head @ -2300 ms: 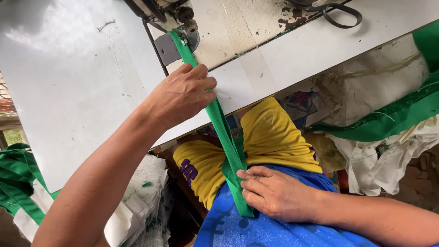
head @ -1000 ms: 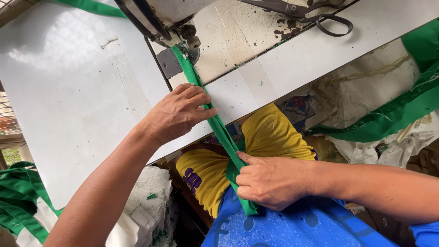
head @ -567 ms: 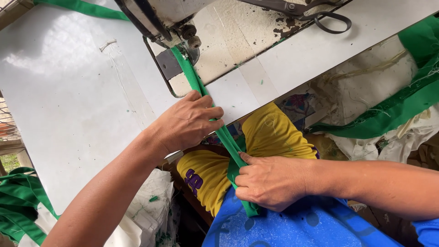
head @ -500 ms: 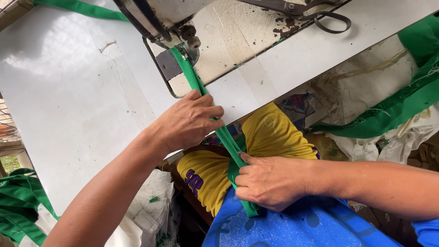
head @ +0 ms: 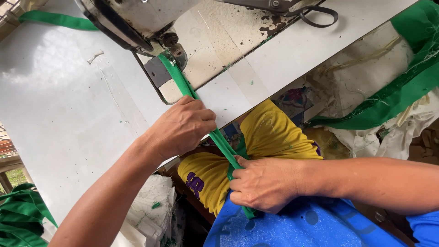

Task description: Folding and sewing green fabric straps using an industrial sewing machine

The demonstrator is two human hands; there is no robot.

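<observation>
A folded green fabric strip (head: 183, 84) runs from under the sewing machine's presser foot (head: 171, 48) down over the edge of the white table (head: 68, 119) to my lap. My left hand (head: 180, 128) rests on the strip at the table's edge, fingers curled over it. My right hand (head: 263, 183) pinches the lower part of the strip (head: 224, 146) in front of my yellow shorts (head: 270, 137). The strip's end sticks out below that hand, over blue cloth (head: 297, 226).
A pair of dark scissors (head: 292, 8) lies on the machine bed at the top. Green and white fabric scraps (head: 388, 105) pile up at the right. More green strips (head: 18, 219) lie at the lower left, and one (head: 57, 19) at the top left.
Both hands have stayed on the strip; my left hand slid down it toward the table edge, and the right hand shifted its pinch slightly.
</observation>
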